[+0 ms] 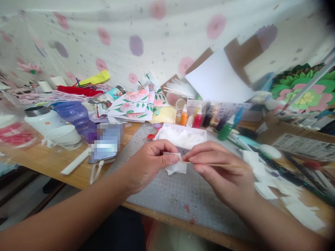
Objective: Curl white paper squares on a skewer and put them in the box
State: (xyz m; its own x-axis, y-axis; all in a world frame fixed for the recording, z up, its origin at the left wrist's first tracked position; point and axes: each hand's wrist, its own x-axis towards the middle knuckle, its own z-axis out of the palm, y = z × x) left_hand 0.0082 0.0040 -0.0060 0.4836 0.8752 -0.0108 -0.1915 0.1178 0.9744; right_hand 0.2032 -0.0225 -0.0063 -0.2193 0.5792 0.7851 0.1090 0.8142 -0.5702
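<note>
My left hand [154, 164] pinches a small square of thin white paper [178, 167] between thumb and fingers, above the grey cutting mat [167, 198]. From the right, my right hand [225, 170] grips a thin wooden stick [217, 165]; its near end touches or almost touches the paper. Just behind both hands stands a white box [193, 129] filled with fluffy white material [180, 135]. More white paper pieces [264, 174] lie scattered beyond my right wrist.
Several paint bottles [198, 116] stand behind the box. At left are a phone [106, 144], a white cup [64, 136] and a purple container [74, 113]. Brushes and pens [288, 167] lie at right near a cardboard box [300, 137]. Flower pictures [133, 104] lean at the back.
</note>
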